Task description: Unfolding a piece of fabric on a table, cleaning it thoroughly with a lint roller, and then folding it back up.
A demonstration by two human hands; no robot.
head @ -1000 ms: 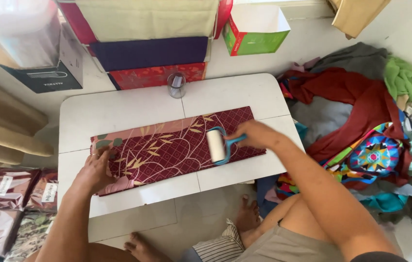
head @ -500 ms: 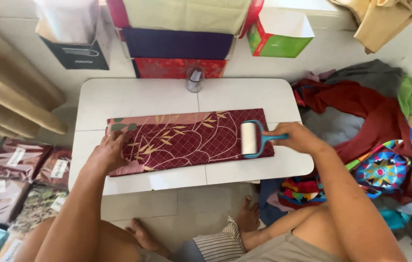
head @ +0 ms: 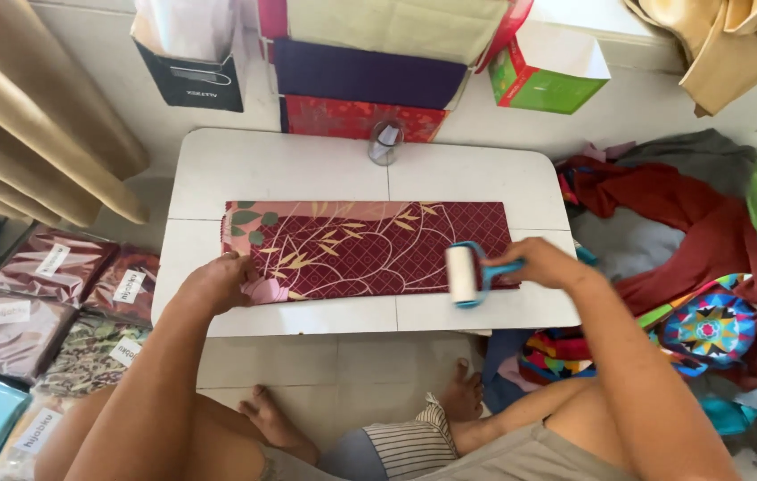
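Head view: right hand [head: 546, 264] clamped on blue handle, mostly hidden, of white lint roller [head: 463, 275] at front right corner of folded maroon leaf-patterned cloth [head: 369, 249]. Left hand [head: 215, 283] flat, fingers spread, covering cloth's front left corner on white tabletop [head: 289, 165].

Roller handle [head: 505, 267] hidden in right hand [head: 546, 264]; boxes [head: 369, 53] cropped at top
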